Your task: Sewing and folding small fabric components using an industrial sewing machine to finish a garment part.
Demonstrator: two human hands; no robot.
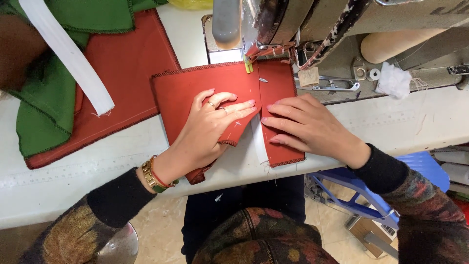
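A tiled floor point(161, 222) and a blue stool point(386, 188) are being seen nearest, below a white table point(68, 181). At the centre, a rust-red fabric piece point(188, 90) is being pressed flat by the left hand point(207, 129) and the right hand point(308, 127), fingers spread, gripping nothing. At twelve o'clock, its far edge is being fed under a sewing machine point(317, 24), with green cloth point(44, 105) lying at ten o'clock.

Red cloth piece point(195, 93) matt, woven; table point(73, 171) smooth, white; sewing machine point(342, 24) worn metal, chipped paint.

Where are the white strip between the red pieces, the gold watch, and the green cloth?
white strip point(259, 142), head view, its middle stretch.
gold watch point(148, 176), head view, its band.
green cloth point(44, 105), head view, its folded middle.
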